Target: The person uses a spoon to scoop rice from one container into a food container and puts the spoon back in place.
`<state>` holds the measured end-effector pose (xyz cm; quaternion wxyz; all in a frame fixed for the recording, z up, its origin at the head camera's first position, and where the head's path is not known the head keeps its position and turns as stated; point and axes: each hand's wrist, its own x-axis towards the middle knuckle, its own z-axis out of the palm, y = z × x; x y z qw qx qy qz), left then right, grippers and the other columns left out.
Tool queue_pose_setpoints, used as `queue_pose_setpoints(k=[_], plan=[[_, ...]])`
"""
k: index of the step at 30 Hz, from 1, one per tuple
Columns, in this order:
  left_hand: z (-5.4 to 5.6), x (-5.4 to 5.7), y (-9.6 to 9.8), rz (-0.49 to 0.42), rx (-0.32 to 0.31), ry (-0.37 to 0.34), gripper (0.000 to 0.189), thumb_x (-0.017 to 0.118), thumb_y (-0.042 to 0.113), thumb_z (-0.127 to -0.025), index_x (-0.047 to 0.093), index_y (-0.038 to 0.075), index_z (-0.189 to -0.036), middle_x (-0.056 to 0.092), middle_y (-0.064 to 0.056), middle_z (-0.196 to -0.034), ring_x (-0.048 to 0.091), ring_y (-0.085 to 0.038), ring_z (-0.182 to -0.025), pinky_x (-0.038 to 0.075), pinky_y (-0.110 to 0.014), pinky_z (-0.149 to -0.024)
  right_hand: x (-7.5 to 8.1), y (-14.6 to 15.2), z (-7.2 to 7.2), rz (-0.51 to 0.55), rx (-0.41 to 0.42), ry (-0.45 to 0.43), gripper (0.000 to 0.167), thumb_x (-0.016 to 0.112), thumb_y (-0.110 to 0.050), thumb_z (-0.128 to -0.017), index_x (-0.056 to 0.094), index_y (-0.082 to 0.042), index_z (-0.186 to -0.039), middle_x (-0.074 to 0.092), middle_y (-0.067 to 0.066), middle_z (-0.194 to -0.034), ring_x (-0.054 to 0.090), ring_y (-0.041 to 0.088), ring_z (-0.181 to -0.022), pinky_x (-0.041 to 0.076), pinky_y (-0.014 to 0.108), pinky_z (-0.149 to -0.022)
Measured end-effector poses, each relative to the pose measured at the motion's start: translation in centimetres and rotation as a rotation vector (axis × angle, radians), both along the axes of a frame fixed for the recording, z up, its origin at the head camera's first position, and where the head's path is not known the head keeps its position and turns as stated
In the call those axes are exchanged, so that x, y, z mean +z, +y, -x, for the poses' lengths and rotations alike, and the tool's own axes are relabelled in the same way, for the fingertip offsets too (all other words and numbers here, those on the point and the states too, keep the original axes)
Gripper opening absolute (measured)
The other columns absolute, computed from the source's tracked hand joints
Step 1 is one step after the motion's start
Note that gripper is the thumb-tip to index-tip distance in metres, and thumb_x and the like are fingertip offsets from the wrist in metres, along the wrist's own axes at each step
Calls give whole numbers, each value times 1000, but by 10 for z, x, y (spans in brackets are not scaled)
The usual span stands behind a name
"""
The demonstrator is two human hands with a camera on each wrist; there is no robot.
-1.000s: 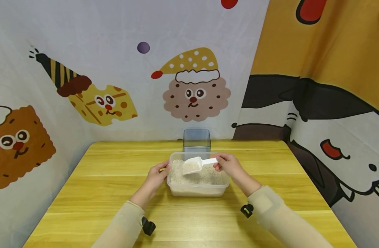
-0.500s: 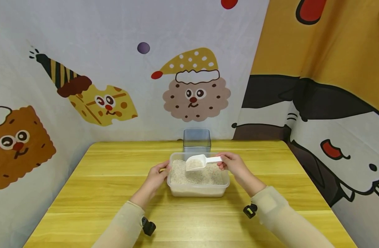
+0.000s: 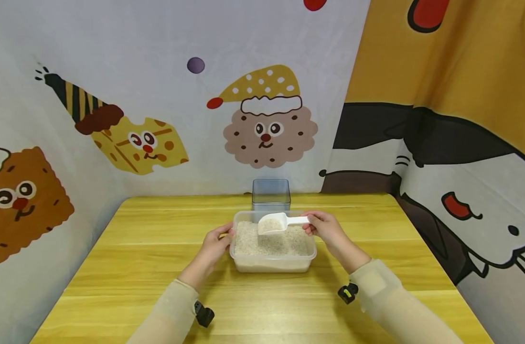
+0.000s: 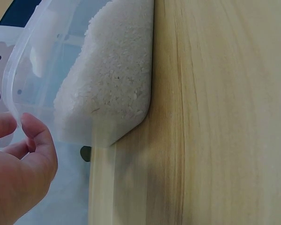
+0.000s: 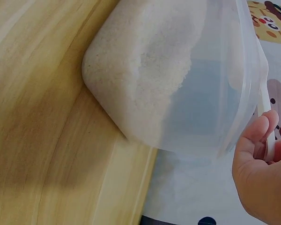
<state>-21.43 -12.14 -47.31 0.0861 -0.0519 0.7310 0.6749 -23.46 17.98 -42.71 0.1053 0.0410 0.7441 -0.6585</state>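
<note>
A clear plastic container [image 3: 273, 263] with rice [image 3: 249, 241] in it stands on the table. My left hand [image 3: 215, 243] pinches its left rim between thumb and fingers, seen closer in the left wrist view. The handle of a white scoop [image 3: 296, 220] is gripped by my right hand [image 3: 326, 229]. The scoop hangs above the rice, roughly level, its bowl pointing left with a heap of rice inside. From the right wrist, the scoop's bowl is mostly hidden behind the container wall, while the right hand [image 5: 262, 164] shows around the handle.
Directly behind the rice container stands a bluish transparent square container [image 3: 271, 192], its lower part hidden. The wooden table [image 3: 150, 248] ends at a printed curtain [image 3: 159, 95] at the back and sides.
My right hand has moved the scoop slightly right and up, and its bowl has become more level. The left hand stays at the rim. The head view has shifted a little.
</note>
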Motion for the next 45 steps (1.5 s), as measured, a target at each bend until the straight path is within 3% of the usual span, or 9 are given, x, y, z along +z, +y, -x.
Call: queue_pose_setpoints(k=[18,28,45], plan=[[-1,2,1,-6,-1,-2,44,51,16,-98,45,2,-139,48,-16,-128,53,-21,-101,47,-22,-73,6,9,2,66,-12,-24,34,35,-12,-103,49,11,-125,59,-1,-75,54,7,-66,48,19,-64],[-1,2,1,-10,-8,-2,44,51,17,-99,45,2,-140,46,-17,-132,53,-24,-106,48,-26,-77,13,16,7,99,-45,-36,35,33,-14,-104,48,9,-126,58,-4,-75,51,7,-67,46,18,-65],[0,0,0,4,2,-5,43,50,13,-99,45,2,-139,48,-15,-126,53,-21,-103,48,-25,-79,31,22,31,164,-101,11,31,34,-14,-104,48,6,-123,59,-6,-71,51,5,-64,45,17,-62]])
